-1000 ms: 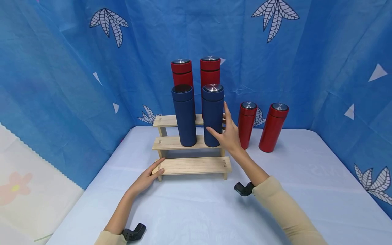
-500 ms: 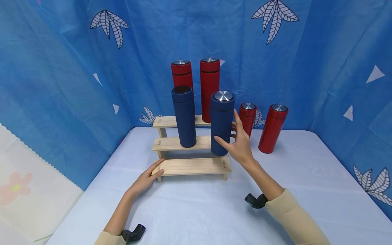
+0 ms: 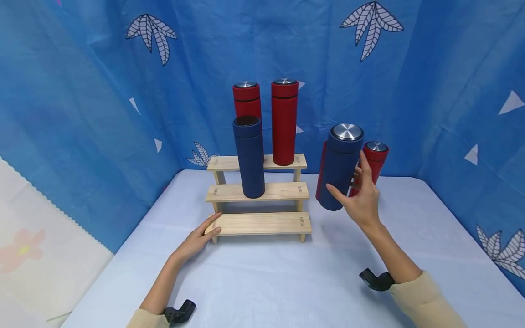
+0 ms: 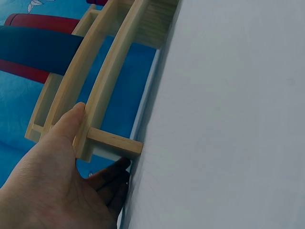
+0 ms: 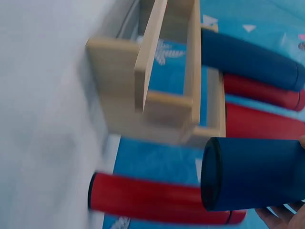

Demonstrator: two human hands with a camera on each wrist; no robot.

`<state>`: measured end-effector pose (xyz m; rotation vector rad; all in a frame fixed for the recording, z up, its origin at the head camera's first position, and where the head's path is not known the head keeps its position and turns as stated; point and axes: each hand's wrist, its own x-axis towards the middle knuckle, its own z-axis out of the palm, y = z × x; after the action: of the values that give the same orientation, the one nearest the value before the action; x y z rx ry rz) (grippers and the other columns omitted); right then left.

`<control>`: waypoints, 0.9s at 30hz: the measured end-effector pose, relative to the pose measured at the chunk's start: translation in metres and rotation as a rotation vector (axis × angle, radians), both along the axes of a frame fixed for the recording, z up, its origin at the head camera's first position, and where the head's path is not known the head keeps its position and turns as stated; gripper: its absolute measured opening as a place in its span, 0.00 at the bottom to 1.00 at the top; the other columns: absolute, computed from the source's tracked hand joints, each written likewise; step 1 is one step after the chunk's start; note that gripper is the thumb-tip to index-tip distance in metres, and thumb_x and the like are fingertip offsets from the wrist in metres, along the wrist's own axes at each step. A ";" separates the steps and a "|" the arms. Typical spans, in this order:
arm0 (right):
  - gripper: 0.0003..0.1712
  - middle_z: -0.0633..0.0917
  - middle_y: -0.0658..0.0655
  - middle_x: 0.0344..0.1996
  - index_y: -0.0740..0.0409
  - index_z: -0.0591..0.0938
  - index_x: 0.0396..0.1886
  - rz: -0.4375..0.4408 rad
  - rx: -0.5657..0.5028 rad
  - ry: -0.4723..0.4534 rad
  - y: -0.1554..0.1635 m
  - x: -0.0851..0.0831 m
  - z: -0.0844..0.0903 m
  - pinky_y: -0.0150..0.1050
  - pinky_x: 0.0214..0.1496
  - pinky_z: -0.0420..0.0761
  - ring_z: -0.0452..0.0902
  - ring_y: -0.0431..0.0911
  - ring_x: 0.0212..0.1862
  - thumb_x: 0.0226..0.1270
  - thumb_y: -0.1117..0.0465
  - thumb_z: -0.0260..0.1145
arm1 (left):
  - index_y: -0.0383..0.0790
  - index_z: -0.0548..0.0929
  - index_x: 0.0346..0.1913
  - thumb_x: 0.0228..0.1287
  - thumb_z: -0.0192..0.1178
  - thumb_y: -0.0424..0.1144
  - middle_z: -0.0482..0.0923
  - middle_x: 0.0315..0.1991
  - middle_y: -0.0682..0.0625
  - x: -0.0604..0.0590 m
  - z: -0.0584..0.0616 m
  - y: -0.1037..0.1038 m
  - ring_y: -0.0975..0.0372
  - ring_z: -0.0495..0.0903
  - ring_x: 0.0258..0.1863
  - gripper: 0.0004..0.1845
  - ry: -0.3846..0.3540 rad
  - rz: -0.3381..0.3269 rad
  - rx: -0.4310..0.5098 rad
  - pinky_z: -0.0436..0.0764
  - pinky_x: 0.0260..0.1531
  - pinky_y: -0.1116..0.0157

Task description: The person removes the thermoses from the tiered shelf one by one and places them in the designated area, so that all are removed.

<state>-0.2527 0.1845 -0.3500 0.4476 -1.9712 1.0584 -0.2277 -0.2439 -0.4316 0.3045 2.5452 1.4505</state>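
My right hand (image 3: 362, 200) holds a blue vacuum flask (image 3: 338, 168) with a silver lid top, upright and slightly tilted, to the right of the three-step wooden stand (image 3: 262, 223). The flask's base shows above the table in the right wrist view, and in the head view it overlaps a red flask (image 3: 321, 175) behind it. My left hand (image 3: 197, 241) grips the left end of the lowest step, thumb at its front edge. Another blue flask (image 3: 249, 159), with a dark lid top, stands on the middle step. Two red flasks, left (image 3: 248, 100) and right (image 3: 285, 123), stand on the top step.
One more red flask (image 3: 375, 157) stands on the table at the right, partly behind my right hand. White cloth covers the table (image 3: 262, 282). A blue patterned curtain (image 3: 213, 54) hangs close behind and at the sides.
My right hand has lifted the silver-topped blue flask off the middle step and carried it right, over in front of the standing red flasks. My left hand has stayed put.
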 end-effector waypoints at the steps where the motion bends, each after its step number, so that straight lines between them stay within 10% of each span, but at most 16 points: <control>1: 0.60 0.76 0.63 0.53 0.46 0.52 0.72 -0.022 -0.007 -0.001 0.007 0.001 0.000 0.36 0.47 0.78 0.77 0.58 0.47 0.43 0.67 0.77 | 0.49 0.54 0.72 0.69 0.50 0.50 0.45 0.72 0.42 0.000 0.000 0.000 0.44 0.43 0.69 0.32 0.001 -0.001 0.000 0.46 0.59 0.36; 8: 0.58 0.76 0.57 0.57 0.42 0.51 0.72 -0.195 -0.065 0.002 0.060 0.006 0.005 0.22 0.47 0.72 0.76 0.50 0.51 0.46 0.64 0.76 | 0.50 0.54 0.72 0.69 0.50 0.49 0.45 0.72 0.42 -0.001 0.000 0.001 0.44 0.43 0.69 0.32 0.001 -0.003 0.009 0.46 0.59 0.36; 27: 0.53 0.68 0.47 0.63 0.35 0.49 0.72 -0.466 -0.170 -0.082 0.163 -0.050 -0.049 0.55 0.56 0.70 0.69 0.49 0.59 0.52 0.54 0.72 | 0.50 0.54 0.72 0.69 0.50 0.49 0.45 0.72 0.43 0.001 0.001 -0.001 0.44 0.43 0.69 0.31 -0.004 0.000 0.019 0.46 0.59 0.36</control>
<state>-0.3024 0.3477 -0.3987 -0.1474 -1.9067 0.9391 -0.2272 -0.2448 -0.4308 0.3047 2.5299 1.4744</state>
